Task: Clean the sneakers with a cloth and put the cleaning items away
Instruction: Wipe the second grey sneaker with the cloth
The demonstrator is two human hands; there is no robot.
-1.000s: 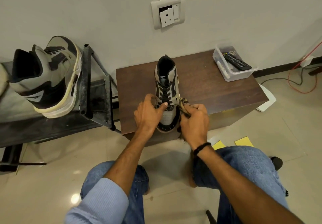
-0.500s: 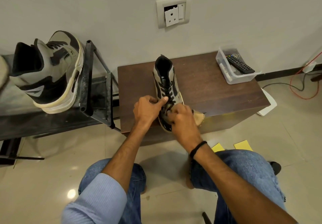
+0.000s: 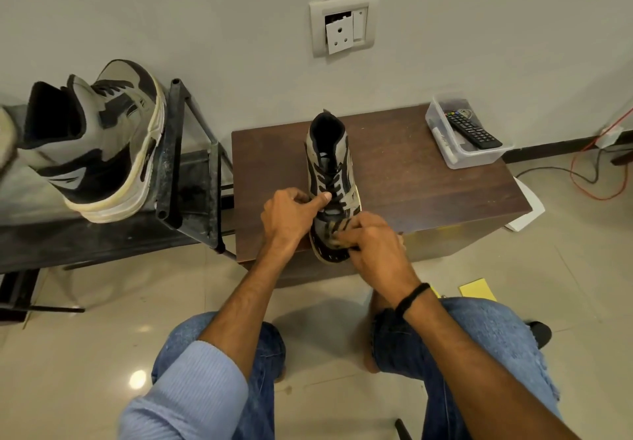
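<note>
1. We see the dark brown wooden tabletop [image 3: 411,179] carrying the grey-and-black lace-up sneaker [image 3: 329,162] at its near edge, toe toward us, within easy reach.
2. The black metal rack [image 3: 171,151], left, holds the matching second sneaker [image 3: 99,145].
3. Our left hand [image 3: 287,215] grips the tabletop sneaker, thumb on the laces, steadying it.
4. Our right hand [image 3: 373,244] curls round the tan dark-striped cloth [image 3: 337,230], pressing it onto the toe.

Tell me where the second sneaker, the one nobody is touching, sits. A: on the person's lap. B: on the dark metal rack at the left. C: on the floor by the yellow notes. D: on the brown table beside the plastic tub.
B: the second sneaker stands on the dark metal rack left of the brown table, where the left hand holds the other sneaker and the right hand holds a cloth on its toe.
</note>
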